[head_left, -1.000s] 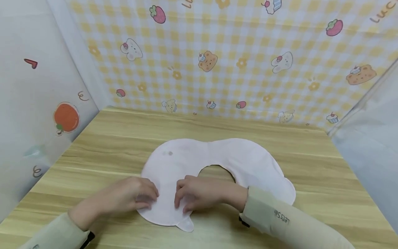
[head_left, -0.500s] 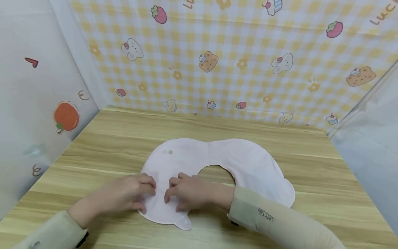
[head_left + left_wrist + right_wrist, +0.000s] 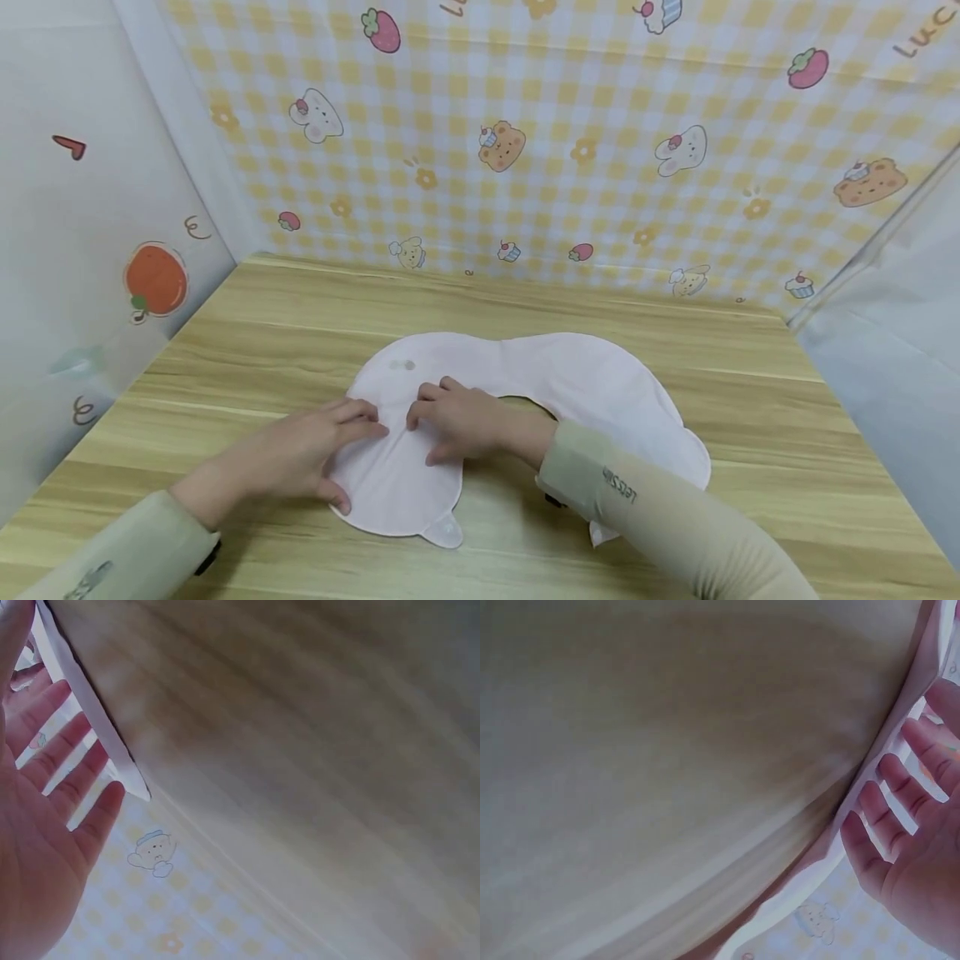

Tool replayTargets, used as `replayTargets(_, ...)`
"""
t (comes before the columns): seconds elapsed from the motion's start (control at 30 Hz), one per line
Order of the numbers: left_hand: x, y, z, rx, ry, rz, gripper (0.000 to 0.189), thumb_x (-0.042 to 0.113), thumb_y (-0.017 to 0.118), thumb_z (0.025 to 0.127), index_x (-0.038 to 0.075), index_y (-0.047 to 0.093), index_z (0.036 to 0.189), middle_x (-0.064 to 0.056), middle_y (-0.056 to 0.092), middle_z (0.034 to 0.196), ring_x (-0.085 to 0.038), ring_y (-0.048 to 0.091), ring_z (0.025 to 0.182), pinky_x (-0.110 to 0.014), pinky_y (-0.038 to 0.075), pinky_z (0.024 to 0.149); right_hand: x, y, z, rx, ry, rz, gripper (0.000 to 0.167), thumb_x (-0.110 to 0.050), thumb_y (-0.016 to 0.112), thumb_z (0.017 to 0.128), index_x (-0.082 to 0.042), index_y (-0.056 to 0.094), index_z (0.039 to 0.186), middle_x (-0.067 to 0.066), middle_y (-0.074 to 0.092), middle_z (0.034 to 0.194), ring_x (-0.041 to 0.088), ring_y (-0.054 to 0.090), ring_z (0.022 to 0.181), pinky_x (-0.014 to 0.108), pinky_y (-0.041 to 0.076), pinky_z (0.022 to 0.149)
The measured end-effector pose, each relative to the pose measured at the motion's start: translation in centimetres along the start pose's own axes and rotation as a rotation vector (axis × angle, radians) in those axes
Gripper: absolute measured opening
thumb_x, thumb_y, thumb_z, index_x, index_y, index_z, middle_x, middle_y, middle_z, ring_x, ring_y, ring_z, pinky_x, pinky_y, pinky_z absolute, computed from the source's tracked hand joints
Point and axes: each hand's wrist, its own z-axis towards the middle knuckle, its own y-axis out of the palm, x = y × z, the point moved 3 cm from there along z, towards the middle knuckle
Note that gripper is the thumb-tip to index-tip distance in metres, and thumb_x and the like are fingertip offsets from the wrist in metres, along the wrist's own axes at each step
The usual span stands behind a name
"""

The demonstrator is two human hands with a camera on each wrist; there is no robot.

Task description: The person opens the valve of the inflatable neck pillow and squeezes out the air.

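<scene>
A flat, pale pink U-shaped neck pillow (image 3: 525,360) lies on the table, its open side toward me. Near its upper left is a small round valve-like spot (image 3: 406,365). My left hand (image 3: 300,450) rests at the outer edge of the left arm of the U, fingertips on the fabric and thumb low at the rim. On the inner side of that same arm, the fingertips of my right hand (image 3: 461,421) touch the surface. A faint crease runs between both hands. In the wrist views, the fingers of the left hand (image 3: 45,795) and right hand (image 3: 919,825) are spread along the pillow's edge.
The wood-grain table (image 3: 262,333) extends around the pillow. A yellow-checked cloth wall (image 3: 540,200) with cartoon prints stands behind, and white panels (image 3: 82,217) close the sides. A rounded tab (image 3: 446,531) sticks out at the pillow's lower left end.
Both hands have shifted farther up the left arm of the pillow, the right hand more clearly. A crease has appeared between them. The pillow has stayed nearly in place.
</scene>
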Motion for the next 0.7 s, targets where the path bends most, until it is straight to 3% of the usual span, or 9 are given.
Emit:
replayTargets(0.2,-0.5,0.1,0.6,-0.069,-0.068,-0.035,0.109,0.075,0.072,0.058,0.009,0.051,0.143,-0.018,0.048,0.146,-0.041,0.049,0.132,-0.060,0.048,0.098,1.4,-0.1,0.5,0.007,0.055,-0.014,0.056,-0.050,0.078,0.082,-0.025,0.057,0.129,-0.005,0.049,0.133,0.017,0.044,0.118,0.034,0.053,0.081)
replayTargets(0.33,-0.8,0.1,0.9,-0.126,-0.127,-0.072,0.119,0.074,0.076,0.055,0.008,0.042,0.149,-0.021,0.037,0.156,-0.046,0.039,0.140,-0.063,0.042,0.105,2.2,-0.2,1.1,-0.004,0.105,-0.041,0.073,-0.061,0.077,0.076,-0.026,0.051,0.136,-0.005,0.044,0.141,0.018,0.040,0.126,0.043,0.051,0.088)
replayTargets(0.53,-1.2,0.2,1.5,-0.204,-0.165,-0.107,0.131,0.073,0.080,0.053,0.005,0.032,0.154,-0.026,0.022,0.162,-0.052,0.023,0.146,-0.064,0.036,0.110,3.2,-0.5,1.7,-0.059,0.163,-0.072,0.106,-0.072,0.077,0.068,-0.026,0.033,0.153,-0.002,0.029,0.158,0.023,0.028,0.144,0.056,0.043,0.103)
replayTargets(0.63,-1.3,0.1,1.9,-0.232,-0.171,-0.121,0.134,0.071,0.082,0.052,0.004,0.029,0.155,-0.031,0.016,0.161,-0.055,0.018,0.146,-0.066,0.034,0.110,3.5,-0.5,2.0,-0.097,0.185,-0.066,0.115,-0.071,0.077,0.067,-0.027,0.023,0.158,-0.001,0.018,0.166,0.025,0.017,0.152,0.061,0.036,0.110)
replayTargets(0.7,-1.4,0.1,2.0,-0.269,-0.208,-0.147,0.136,0.068,0.084,0.051,0.007,0.025,0.157,-0.031,0.010,0.163,-0.054,0.012,0.148,-0.068,0.030,0.111,3.6,-0.4,2.3,-0.122,0.194,-0.052,0.118,-0.071,0.077,0.067,-0.029,0.017,0.160,-0.003,0.011,0.168,0.026,0.011,0.155,0.062,0.029,0.115)
